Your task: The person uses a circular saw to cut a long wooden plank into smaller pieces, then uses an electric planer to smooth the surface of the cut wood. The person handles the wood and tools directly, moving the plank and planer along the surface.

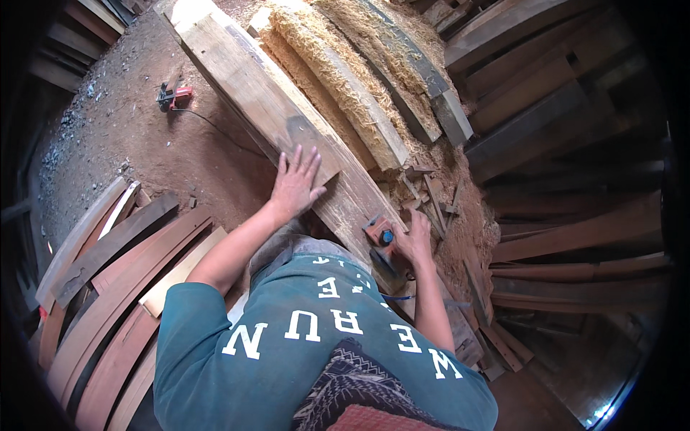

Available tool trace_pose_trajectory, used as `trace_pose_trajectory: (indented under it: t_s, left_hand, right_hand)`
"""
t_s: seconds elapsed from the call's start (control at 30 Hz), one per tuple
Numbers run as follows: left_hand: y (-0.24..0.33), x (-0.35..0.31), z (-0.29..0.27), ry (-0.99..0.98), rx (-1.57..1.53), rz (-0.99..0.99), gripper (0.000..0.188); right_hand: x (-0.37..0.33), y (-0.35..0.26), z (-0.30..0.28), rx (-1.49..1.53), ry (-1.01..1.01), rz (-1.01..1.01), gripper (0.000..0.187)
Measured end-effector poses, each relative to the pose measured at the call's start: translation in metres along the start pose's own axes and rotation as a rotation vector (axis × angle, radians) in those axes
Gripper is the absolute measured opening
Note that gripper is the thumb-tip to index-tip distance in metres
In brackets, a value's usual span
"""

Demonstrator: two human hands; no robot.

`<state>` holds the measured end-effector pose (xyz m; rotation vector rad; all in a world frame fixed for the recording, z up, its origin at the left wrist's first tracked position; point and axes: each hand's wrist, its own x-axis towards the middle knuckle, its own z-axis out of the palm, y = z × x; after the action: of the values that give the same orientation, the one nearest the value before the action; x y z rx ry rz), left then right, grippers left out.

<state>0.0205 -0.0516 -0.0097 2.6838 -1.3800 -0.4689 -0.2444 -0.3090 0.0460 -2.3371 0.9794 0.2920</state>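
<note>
Bare dirt floor [144,136] open at far left, a small red power tool [175,95] with its cord lying there, curved planks [115,287] crowding near left, shaving-covered boards [345,86] blocking far centre, offcuts [431,194] littering right, stacked dark timber [560,122] walling the right side.

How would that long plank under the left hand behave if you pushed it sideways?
The plank looks thick and long, so probably heavy and stiff. The left hand lies flat on it. Its flat face suggests it would slide, not roll. Shavings alongside might make it slippery.

The left hand [295,183] is flat with fingers spread, its arm stretched forward (almost straight). The right hand [415,241] is curled closed beside it, elbow bent.
</note>
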Motion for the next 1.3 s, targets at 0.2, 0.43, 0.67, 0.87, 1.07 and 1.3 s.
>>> trace_pose_trajectory:
  t_s: [0.2,0.43,0.67,0.87,1.07,1.3]
  left_hand:
    - [0.064,-0.071,0.021,-0.053,-0.208,0.244,0.073]
    - [0.069,-0.108,0.020,-0.007,-0.322,0.000,0.064]
    - [0.058,-0.084,0.016,0.221,-0.288,-0.148,0.078]
    - [0.042,-0.025,0.028,0.341,-0.167,-0.288,0.103]
    - [0.026,-0.026,0.028,0.341,-0.157,-0.351,0.105]
    - [-0.025,-0.054,-0.006,0.331,-0.233,-0.318,0.095]
  right_hand:
    - [-0.075,0.055,-0.010,0.093,-0.060,-0.084,0.081]
    - [-0.092,0.092,-0.004,0.251,-0.312,0.107,0.066]
    - [-0.073,0.064,-0.009,0.509,-0.353,-0.002,0.045]
    - [-0.052,-0.028,-0.050,0.594,-0.285,-0.024,0.042]
    - [0.000,-0.075,-0.033,0.469,-0.182,-0.221,0.041]
    - [0.050,-0.112,-0.002,0.396,-0.217,-0.294,0.030]
